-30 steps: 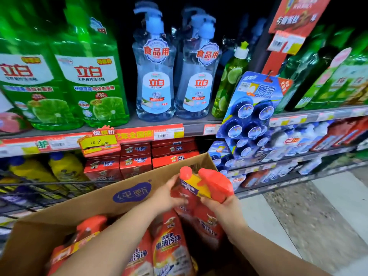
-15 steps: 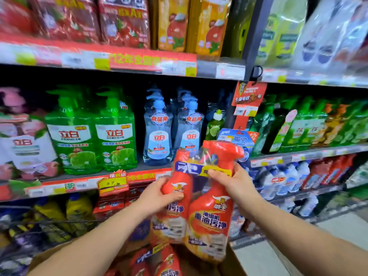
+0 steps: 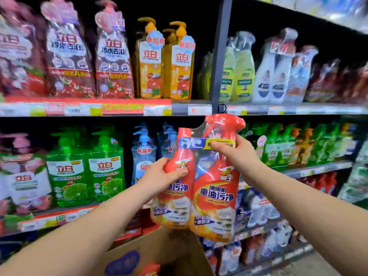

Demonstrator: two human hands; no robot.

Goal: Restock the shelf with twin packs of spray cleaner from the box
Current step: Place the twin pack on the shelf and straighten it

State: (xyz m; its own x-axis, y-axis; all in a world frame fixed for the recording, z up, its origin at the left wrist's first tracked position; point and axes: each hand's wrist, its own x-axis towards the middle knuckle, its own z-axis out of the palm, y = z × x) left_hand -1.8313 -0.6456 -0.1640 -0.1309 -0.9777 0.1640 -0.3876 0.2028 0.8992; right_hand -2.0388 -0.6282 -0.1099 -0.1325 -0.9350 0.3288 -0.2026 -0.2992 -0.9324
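A twin pack of red spray cleaner (image 3: 214,198), two bottles wrapped in clear film with a blue and yellow band, hangs upright in front of the middle shelf. My left hand (image 3: 159,178) grips the left bottle at its shoulder. My right hand (image 3: 234,154) grips the neck of the right bottle under its red trigger head. The cardboard box (image 3: 167,250) sits below the pack at the bottom centre, with a red bottle top showing inside it.
Shelves packed with dish soap and cleaners fill the view: green bottles (image 3: 85,166) at middle left, clear blue pump bottles (image 3: 144,154) behind the pack, orange bottles (image 3: 165,62) above. A dark upright post (image 3: 219,54) divides the shelving. More red spray bottles (image 3: 326,181) stand at lower right.
Both hands have lifted the twin pack out of the box and up in front of the shelves. My view has tilted upward, showing the upper shelf.
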